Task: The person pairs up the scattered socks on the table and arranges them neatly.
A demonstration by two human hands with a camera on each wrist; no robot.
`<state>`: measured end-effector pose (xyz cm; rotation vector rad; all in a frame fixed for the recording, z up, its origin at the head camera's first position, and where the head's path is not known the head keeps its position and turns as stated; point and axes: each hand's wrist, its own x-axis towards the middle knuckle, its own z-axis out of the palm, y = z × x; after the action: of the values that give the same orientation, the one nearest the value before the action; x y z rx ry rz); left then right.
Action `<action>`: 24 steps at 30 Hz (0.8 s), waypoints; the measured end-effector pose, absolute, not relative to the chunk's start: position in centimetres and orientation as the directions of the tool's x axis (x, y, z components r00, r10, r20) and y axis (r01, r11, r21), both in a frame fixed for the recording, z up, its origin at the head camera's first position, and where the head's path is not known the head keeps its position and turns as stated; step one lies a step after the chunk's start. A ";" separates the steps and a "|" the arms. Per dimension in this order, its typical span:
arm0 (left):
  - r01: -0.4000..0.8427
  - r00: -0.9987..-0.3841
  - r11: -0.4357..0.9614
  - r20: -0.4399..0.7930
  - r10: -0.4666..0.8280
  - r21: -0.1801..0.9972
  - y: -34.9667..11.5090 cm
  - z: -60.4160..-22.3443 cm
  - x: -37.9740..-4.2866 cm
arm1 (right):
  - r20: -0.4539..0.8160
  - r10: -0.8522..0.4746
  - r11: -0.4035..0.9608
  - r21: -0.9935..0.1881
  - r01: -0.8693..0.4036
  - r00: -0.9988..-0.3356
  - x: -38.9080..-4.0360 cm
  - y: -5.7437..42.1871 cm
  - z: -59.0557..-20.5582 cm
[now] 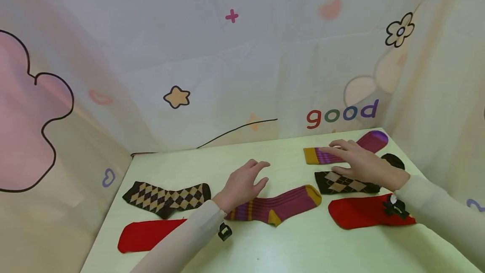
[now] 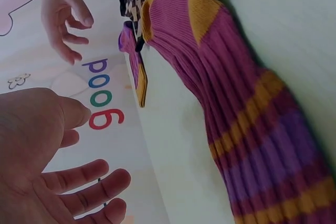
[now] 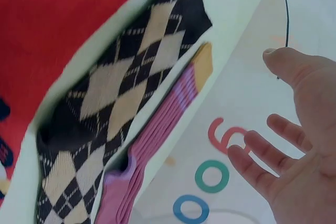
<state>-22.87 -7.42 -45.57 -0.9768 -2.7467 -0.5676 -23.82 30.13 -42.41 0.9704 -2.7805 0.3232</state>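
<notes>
My left hand (image 1: 242, 184) hovers over the table with its fingers loosely bent and nothing in them. Below it lies a purple ribbed sock (image 2: 231, 98) with mustard toe, heel and stripes; its cuff end is partly hidden by my wrist in the head view. On the right, my right hand (image 1: 358, 161) is held with relaxed fingers and an empty palm above a black-and-tan argyle sock (image 3: 126, 87). Just behind that one is another purple sock (image 3: 160, 121), with a mustard cuff and violet toe. My right hand covers part of both in the head view.
At the left lie a second argyle sock (image 1: 185, 198) and a red sock (image 1: 142, 236), partly behind my left sleeve. Another red sock (image 1: 356, 212) with a dark pattern is at the front right. A printed curtain (image 1: 227, 62) hangs along the back of the pale table (image 1: 242, 250).
</notes>
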 end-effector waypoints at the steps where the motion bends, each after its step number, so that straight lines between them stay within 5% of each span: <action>1: 0.637 -0.770 0.712 0.281 0.573 0.294 -7.0 -45.5 -23.1 | 0.235 -0.582 0.771 -0.143 -0.620 -0.778 -24.0 30.3 -42.3; 6: 0.638 -0.770 0.710 0.263 0.582 0.298 -5.0 -45.4 -23.9 | 0.237 -0.563 0.792 -0.120 -0.599 -0.792 -24.6 31.2 -42.1; 14: 0.626 -0.779 0.727 0.266 0.567 0.282 -2.2 -45.8 -25.6 | 0.360 -0.590 0.768 -0.024 -0.640 -0.723 -26.2 33.1 -42.5; 24: 0.615 -0.788 0.749 0.238 0.568 0.246 1.8 -45.6 -27.8 | 0.297 -0.485 0.844 -0.087 -0.529 -0.822 -28.8 35.6 -42.7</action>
<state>-27.80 1.82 -45.57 -0.9526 -2.7980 -0.4722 -28.82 35.65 -42.68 0.7741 -2.7589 0.2406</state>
